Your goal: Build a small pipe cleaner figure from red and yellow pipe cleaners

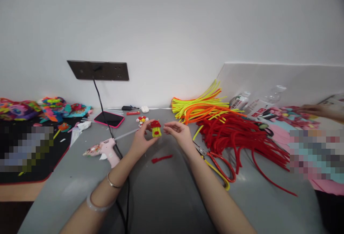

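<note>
Head camera view, looking down at a grey table (166, 198) set against a white wall. The left hand (141, 141) is pinching a small red-and-yellow pipe-cleaner figure (156, 128) between thumb and fingertips, holding it just above the tabletop at the centre of the scene. The right hand (178, 133) is hovering just beside the figure, its fingers loosely curled and holding nothing that can be made out. A short red pipe-cleaner scrap (161, 158) is lying on the table below the hands. A pink glue gun (107, 149) is resting to the left, its black cord (106, 115) running up to a wall socket strip (98, 70). A phone in a pink case (109, 119) is lying behind it. Red-handled scissors (219, 164) are lying to the right, beside a large heap of red pipe cleaners (242, 139) and a bundle of yellow and orange pipe cleaners (200, 106). Another person's hand (313, 110) is reaching in at the far right edge.
</note>
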A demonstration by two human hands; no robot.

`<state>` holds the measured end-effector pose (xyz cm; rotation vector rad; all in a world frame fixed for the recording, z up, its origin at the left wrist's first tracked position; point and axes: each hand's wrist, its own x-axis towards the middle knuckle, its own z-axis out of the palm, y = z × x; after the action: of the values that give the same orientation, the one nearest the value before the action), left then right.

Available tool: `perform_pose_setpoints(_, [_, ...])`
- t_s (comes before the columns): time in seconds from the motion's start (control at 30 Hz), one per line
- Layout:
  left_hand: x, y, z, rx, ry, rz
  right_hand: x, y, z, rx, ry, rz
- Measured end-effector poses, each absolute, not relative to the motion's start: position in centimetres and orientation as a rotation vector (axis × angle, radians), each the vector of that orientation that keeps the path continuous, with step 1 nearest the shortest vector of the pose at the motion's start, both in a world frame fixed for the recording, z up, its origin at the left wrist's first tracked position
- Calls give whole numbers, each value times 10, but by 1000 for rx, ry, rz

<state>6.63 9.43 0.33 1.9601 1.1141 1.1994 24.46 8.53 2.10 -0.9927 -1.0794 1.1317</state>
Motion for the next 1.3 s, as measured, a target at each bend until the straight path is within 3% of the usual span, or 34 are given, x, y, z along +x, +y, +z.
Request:
perform_pose_setpoints(0.3, [66, 93, 2, 1967, 1111, 1203, 243, 83, 18, -1003, -1165, 1058])
perform_pose_setpoints(0.57, [66, 94, 1, 1972, 1083, 1203, 243, 81, 18, -987, -1481, 712])
perform_pose_setpoints(1.3, [66, 92, 4, 2016, 1082, 1196, 241, 76, 23, -977, -1567, 489])
